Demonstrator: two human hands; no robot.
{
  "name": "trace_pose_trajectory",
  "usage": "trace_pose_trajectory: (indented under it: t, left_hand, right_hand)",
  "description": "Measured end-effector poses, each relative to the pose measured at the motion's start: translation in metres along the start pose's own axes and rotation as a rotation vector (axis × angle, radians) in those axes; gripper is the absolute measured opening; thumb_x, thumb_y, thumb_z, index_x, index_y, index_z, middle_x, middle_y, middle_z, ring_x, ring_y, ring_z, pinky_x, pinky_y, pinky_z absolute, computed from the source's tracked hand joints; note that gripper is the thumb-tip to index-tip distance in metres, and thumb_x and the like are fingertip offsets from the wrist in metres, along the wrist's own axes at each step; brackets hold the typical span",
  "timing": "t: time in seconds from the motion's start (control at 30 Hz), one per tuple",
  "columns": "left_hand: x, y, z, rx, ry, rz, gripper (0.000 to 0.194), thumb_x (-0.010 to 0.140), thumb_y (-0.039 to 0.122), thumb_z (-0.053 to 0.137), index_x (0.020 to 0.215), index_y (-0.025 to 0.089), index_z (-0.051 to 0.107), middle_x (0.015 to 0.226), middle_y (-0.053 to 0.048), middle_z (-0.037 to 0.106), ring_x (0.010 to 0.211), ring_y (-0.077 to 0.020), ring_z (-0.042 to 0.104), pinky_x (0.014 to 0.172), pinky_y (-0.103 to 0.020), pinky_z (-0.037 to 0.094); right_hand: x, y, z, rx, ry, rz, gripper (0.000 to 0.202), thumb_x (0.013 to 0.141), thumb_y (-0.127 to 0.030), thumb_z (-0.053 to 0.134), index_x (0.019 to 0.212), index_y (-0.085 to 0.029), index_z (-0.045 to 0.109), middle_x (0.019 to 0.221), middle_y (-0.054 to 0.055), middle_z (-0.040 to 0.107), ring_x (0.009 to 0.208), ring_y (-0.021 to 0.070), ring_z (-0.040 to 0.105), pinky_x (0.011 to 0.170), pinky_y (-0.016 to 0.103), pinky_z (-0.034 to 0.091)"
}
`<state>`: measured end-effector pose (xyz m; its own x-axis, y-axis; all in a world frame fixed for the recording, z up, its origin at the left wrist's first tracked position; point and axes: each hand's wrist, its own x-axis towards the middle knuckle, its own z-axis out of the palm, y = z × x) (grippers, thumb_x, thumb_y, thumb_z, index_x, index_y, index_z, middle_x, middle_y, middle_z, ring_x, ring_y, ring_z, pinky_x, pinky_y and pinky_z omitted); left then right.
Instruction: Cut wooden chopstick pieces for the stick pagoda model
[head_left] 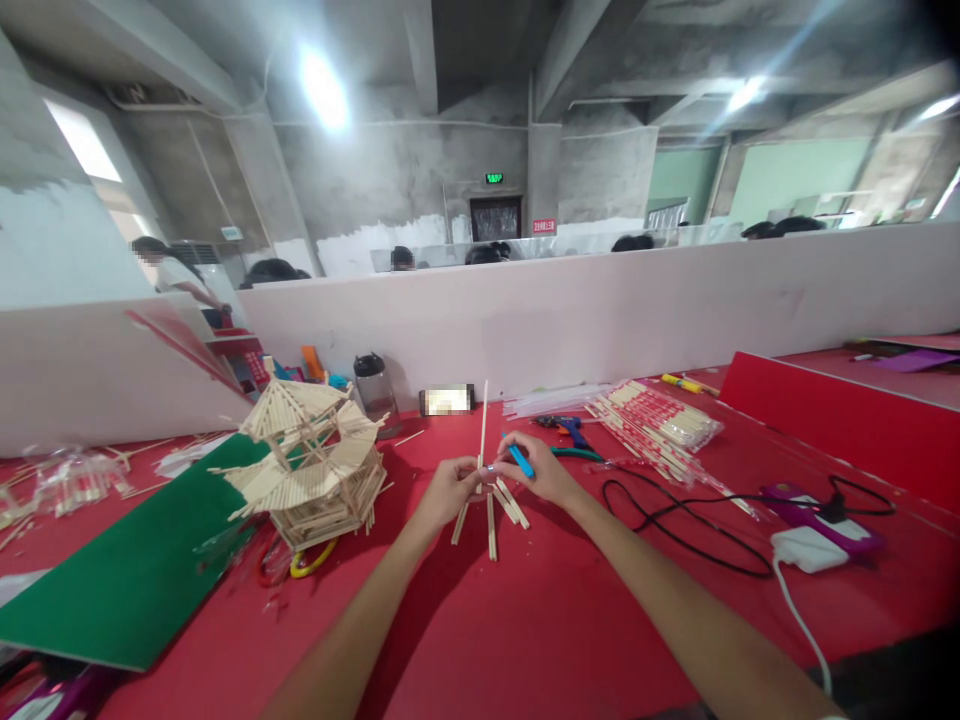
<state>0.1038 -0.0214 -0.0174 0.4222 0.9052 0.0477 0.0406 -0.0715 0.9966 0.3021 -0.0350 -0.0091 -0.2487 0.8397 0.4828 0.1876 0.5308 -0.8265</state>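
My left hand [452, 487] is closed, its fingertips pinching a thin wooden stick [484, 420] that points up and away from me. My right hand [541, 468] is closed around a slim blue tool [520, 461], whose exact kind I cannot make out. The fingertips of both hands meet near the stick's lower end. Just below them, several short wooden sticks [492, 530] lie fanned out on the red tabletop [510, 630]. To the left stands a tiered pavilion model [322, 470] built from wooden sticks.
A glue gun [570, 430] lies beyond my right hand, near bagged sticks [660, 420]. A black cable [652, 515] loops toward a purple power strip [825, 520]. A green board [142, 560], clear bottle [375, 390] and phone [447, 400] lie around; a white partition [585, 310] borders the back.
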Motion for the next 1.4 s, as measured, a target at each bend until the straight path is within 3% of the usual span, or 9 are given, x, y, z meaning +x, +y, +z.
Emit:
trace_pose_trajectory:
  t: [0.13, 0.4, 0.5, 0.63, 0.87, 1.4]
  left_hand:
    - [-0.002, 0.004, 0.004, -0.010, 0.003, 0.011, 0.045, 0.066, 0.054, 0.075, 0.082, 0.013, 0.068, 0.084, -0.009, 0.073, 0.073, -0.0185, 0.069, 0.068, -0.029, 0.056]
    - [-0.001, 0.001, 0.004, 0.018, 0.006, 0.019, 0.042, 0.068, 0.053, 0.074, 0.080, 0.013, 0.070, 0.077, -0.005, 0.071, 0.071, -0.0170, 0.068, 0.068, -0.028, 0.056]
    - [-0.001, 0.002, 0.002, 0.018, 0.032, 0.017, 0.040, 0.068, 0.052, 0.075, 0.079, 0.013, 0.070, 0.075, -0.005, 0.070, 0.067, -0.0160, 0.067, 0.065, -0.027, 0.055]
    - [0.000, 0.005, -0.004, 0.045, 0.097, 0.037, 0.043, 0.068, 0.052, 0.075, 0.082, 0.012, 0.072, 0.077, -0.007, 0.071, 0.067, -0.0157, 0.066, 0.062, -0.024, 0.053]
    - [-0.002, 0.009, -0.005, 0.015, 0.108, 0.045, 0.046, 0.068, 0.054, 0.075, 0.087, 0.012, 0.072, 0.081, -0.009, 0.072, 0.073, -0.0178, 0.067, 0.063, -0.025, 0.053]
    - [-0.001, 0.010, 0.001, -0.023, 0.145, 0.062, 0.047, 0.066, 0.056, 0.075, 0.083, 0.012, 0.072, 0.076, -0.008, 0.071, 0.071, -0.0176, 0.065, 0.059, -0.024, 0.049]
  right_hand:
    - [0.000, 0.004, 0.003, 0.101, 0.013, 0.026, 0.029, 0.076, -0.044, 0.070, 0.087, -0.021, 0.055, 0.077, 0.000, 0.061, 0.069, 0.0169, 0.060, 0.068, 0.029, 0.050]
    - [-0.001, 0.007, 0.004, 0.014, 0.028, -0.015, 0.026, 0.076, -0.041, 0.071, 0.085, -0.020, 0.060, 0.077, 0.000, 0.064, 0.070, 0.0163, 0.060, 0.069, 0.029, 0.048]
    - [0.001, 0.011, 0.005, 0.104, 0.040, 0.044, 0.032, 0.074, -0.043, 0.072, 0.094, -0.020, 0.063, 0.085, 0.003, 0.067, 0.073, 0.0175, 0.063, 0.069, 0.030, 0.051]
    - [0.006, 0.016, 0.001, 0.392, 0.133, 0.228, 0.043, 0.077, -0.051, 0.066, 0.107, -0.021, 0.063, 0.083, 0.004, 0.069, 0.067, 0.0160, 0.064, 0.059, 0.027, 0.051]
    - [0.008, 0.015, -0.004, 0.518, 0.264, 0.335, 0.038, 0.070, -0.050, 0.074, 0.077, -0.013, 0.070, 0.069, 0.005, 0.068, 0.058, 0.0127, 0.060, 0.052, 0.022, 0.045]
    - [0.007, 0.013, 0.002, 0.579, 0.264, 0.300, 0.034, 0.065, -0.045, 0.080, 0.077, -0.015, 0.071, 0.071, 0.004, 0.071, 0.063, 0.0165, 0.065, 0.054, 0.024, 0.047]
